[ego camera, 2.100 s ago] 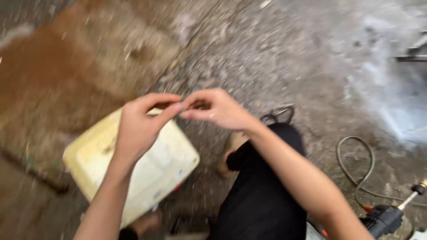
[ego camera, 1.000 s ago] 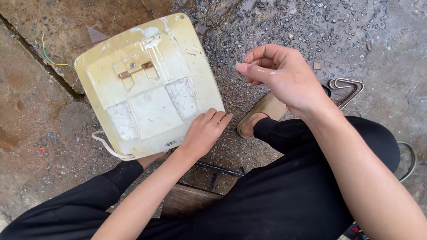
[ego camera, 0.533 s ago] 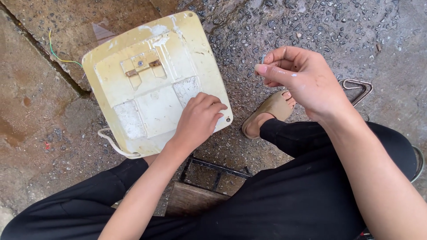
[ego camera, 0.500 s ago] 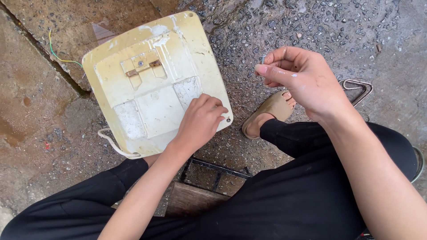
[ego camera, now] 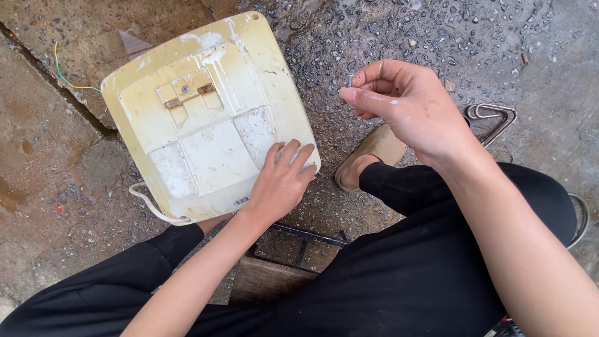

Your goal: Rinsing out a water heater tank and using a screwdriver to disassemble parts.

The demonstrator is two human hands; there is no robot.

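Since half a second ago, little has shifted: left hand (ego camera: 281, 184) stays flat, fingers spread, holding nothing, on the near right corner of the cream plastic cover (ego camera: 206, 118) lying on wet ground (ego camera: 56, 187). Right of it, the right hand (ego camera: 405, 109) hovers, thumb and forefinger pinching a small screw (ego camera: 350, 80) above the gravel, apart from the cover. A sandal (ego camera: 374, 153) lies below.

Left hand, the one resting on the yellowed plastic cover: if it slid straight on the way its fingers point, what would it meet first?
The left hand points up the cover; its white square panel comes first, probably, then the cover's rim.
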